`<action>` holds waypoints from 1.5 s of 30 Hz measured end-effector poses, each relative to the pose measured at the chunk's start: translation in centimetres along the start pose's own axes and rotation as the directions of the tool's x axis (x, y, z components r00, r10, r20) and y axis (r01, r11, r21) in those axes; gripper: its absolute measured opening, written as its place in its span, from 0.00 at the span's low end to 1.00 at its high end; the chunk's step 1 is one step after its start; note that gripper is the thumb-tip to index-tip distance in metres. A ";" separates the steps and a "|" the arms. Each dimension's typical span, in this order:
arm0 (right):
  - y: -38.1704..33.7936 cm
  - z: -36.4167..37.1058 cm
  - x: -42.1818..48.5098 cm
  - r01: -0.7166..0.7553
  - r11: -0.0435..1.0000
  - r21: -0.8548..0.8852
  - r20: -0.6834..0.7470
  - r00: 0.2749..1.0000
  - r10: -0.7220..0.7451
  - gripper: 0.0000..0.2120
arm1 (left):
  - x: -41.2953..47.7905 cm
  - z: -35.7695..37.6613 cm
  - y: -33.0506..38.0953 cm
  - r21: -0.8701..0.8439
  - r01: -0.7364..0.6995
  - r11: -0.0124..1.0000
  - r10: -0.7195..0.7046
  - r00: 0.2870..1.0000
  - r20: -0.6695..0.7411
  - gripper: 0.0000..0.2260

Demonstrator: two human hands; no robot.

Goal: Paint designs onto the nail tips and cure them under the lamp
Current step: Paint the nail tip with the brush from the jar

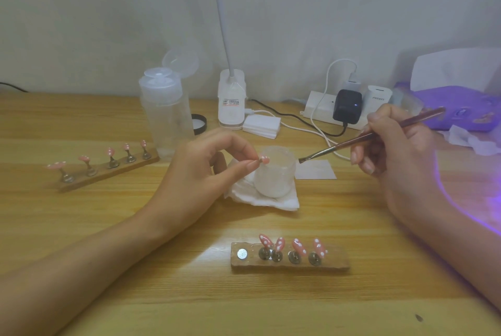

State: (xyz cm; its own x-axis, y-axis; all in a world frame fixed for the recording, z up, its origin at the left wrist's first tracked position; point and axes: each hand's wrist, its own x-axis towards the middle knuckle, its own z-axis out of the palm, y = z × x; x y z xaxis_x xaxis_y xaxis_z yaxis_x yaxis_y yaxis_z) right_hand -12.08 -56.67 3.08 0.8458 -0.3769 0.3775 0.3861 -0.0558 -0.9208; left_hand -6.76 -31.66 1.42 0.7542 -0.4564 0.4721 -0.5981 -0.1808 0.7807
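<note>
My left hand (208, 173) pinches a small stand carrying a pink nail tip (264, 159) with white dots, held over a frosted jar (273, 173). My right hand (401, 156) grips a brown nail brush (360, 139), its bristles just right of the jar's rim and apart from the tip. A wooden holder (290, 264) near me bears several pink dotted tips and one bare magnet. A second wooden holder (108, 170) at the left carries several more. The purple-lit curing lamp (458, 108) stands at the far right.
The jar rests on a folded white tissue (260, 200). Behind stand a clear pump bottle (165, 116), a desk lamp base (231, 99), a black lid (199, 123), white pads (261, 124), a power strip (325, 108) with cables, and a small paper (315, 170).
</note>
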 end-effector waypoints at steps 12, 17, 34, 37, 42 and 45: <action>-0.2 -0.5 0.4 0.125 0.991 0.043 0.330 0.935 -0.132 0.09 | 0.0 -0.1 -0.2 -0.001 0.001 1.000 -0.001 1.000 0.003 0.04; -0.2 -1.1 0.8 0.158 0.987 0.029 0.380 0.911 -0.157 0.09 | -0.1 0.0 -0.3 -0.013 0.002 1.000 -0.002 1.000 0.011 0.04; 0.2 2.9 -1.4 -0.232 0.944 0.235 0.170 0.966 0.195 0.12 | -0.1 -0.1 -0.3 0.033 -0.075 0.997 0.075 0.997 -0.004 0.03; 0.2 3.3 -1.6 -0.235 0.944 0.229 0.215 0.959 0.187 0.12 | 0.0 -0.1 -0.3 0.048 -0.089 0.995 0.089 0.996 0.009 0.02; 0.3 3.1 -1.7 -0.222 0.942 0.250 0.189 0.966 0.178 0.12 | -0.1 -0.1 -0.1 0.041 -0.101 0.994 0.100 0.995 0.005 0.05; 0.3 3.1 -1.7 -0.224 0.943 0.246 0.192 0.965 0.179 0.12 | -0.1 0.0 0.0 0.039 -0.103 0.994 0.103 0.995 0.010 0.02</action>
State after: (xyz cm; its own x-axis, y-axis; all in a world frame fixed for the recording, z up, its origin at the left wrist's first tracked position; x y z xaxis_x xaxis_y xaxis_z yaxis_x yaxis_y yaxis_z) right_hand -12.32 -53.19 2.46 0.9560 -0.1958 0.2185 0.2653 0.2587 -0.9288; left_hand -6.77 -31.60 1.39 0.6860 -0.4814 0.5456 -0.6827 -0.1664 0.7115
